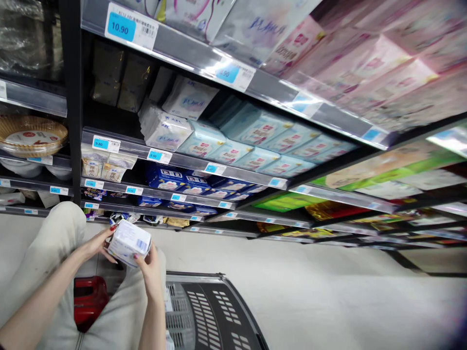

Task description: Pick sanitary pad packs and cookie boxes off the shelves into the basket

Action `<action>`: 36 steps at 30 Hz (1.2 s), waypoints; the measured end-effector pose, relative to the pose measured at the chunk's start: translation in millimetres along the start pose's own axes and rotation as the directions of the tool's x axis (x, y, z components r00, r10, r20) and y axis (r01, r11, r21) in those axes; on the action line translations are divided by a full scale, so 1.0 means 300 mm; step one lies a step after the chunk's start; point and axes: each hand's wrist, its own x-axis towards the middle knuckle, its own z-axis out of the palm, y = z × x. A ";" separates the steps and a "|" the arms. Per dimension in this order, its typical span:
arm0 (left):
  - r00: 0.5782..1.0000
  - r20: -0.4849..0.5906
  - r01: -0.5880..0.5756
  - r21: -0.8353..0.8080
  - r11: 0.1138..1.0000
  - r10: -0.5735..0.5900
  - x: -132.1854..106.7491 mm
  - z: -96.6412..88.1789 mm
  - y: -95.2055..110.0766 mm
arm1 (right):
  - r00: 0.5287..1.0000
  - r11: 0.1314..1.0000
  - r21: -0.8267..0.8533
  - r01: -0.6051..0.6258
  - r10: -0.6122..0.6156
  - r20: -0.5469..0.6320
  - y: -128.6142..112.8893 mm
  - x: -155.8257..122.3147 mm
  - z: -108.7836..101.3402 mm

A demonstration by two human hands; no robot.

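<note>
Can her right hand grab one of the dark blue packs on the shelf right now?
Probably not right away: the right hand and left hand both hold a small white pack. The dark blue packs sit open-fronted, unblocked.

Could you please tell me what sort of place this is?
Most likely a supermarket aisle: blue-and-white price tags on shelf rails, rows of pale blue wrapped packs, and a grey plastic shopping basket on the floor.

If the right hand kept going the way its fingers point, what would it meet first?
The right hand points up toward the shelves and already touches the white pack. Beyond that, probably the lowest shelf edge, though depth is unclear.
</note>
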 end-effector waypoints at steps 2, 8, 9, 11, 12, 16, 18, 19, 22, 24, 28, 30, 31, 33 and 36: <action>0.999 -0.029 -0.040 0.045 0.998 0.041 0.006 -0.008 -0.006 | 0.996 0.998 -0.017 -0.065 0.064 -0.058 -0.002 0.006 0.010; 0.988 -0.109 -0.102 0.079 0.992 0.110 -0.007 0.000 0.005 | 0.977 0.980 -0.010 -0.200 0.198 -0.079 0.010 0.004 0.061; 0.986 -0.130 -0.099 0.071 0.993 0.108 -0.009 0.004 0.007 | 0.972 0.974 -0.003 -0.226 0.225 -0.070 0.007 0.000 0.070; 0.981 -0.160 -0.101 0.058 0.993 0.109 -0.011 0.009 0.009 | 0.963 0.964 0.004 -0.265 0.265 -0.054 -0.006 -0.006 0.081; 0.980 -0.168 -0.102 0.054 0.993 0.109 -0.010 0.010 0.008 | 0.959 0.960 0.004 -0.278 0.278 -0.049 -0.014 -0.009 0.083; 0.977 -0.185 -0.101 0.031 0.994 0.105 -0.003 0.006 0.003 | 0.953 0.953 -0.012 -0.302 0.302 -0.031 -0.037 -0.013 0.079; 0.977 -0.182 -0.107 0.019 0.994 0.109 0.001 0.002 0.000 | 0.952 0.951 -0.026 -0.307 0.307 -0.022 -0.038 -0.013 0.071; 0.978 -0.178 -0.110 0.013 0.994 0.111 0.003 0.001 -0.002 | 0.951 0.951 -0.032 -0.309 0.308 -0.018 -0.036 -0.012 0.067; 0.979 -0.169 -0.117 0.001 0.993 0.115 0.009 -0.004 -0.008 | 0.953 0.952 -0.051 -0.302 0.301 -0.017 -0.024 -0.010 0.050; 0.979 -0.167 -0.119 -0.007 0.993 0.117 0.012 -0.007 -0.013 | 0.958 0.956 -0.063 -0.288 0.287 -0.022 -0.016 -0.007 0.040; 0.980 -0.162 -0.124 -0.021 0.992 0.119 0.017 -0.010 -0.019 | 0.965 0.962 -0.066 -0.263 0.262 -0.029 -0.009 -0.004 0.032; 0.980 -0.160 -0.127 -0.026 0.992 0.121 0.017 -0.010 -0.019 | 0.967 0.965 -0.061 -0.255 0.254 -0.026 -0.014 -0.005 0.035; 0.980 -0.158 -0.128 -0.028 0.991 0.122 0.016 -0.009 -0.018 | 0.968 0.967 -0.059 -0.250 0.249 -0.023 -0.019 -0.006 0.037; 0.980 -0.153 -0.132 -0.033 0.991 0.125 0.014 -0.007 -0.016 | 0.972 0.970 -0.056 -0.237 0.236 -0.016 -0.031 -0.010 0.040; 0.981 -0.146 -0.137 -0.044 0.990 0.129 0.013 -0.004 -0.015 | 0.976 0.974 -0.054 -0.219 0.219 -0.004 -0.049 -0.015 0.041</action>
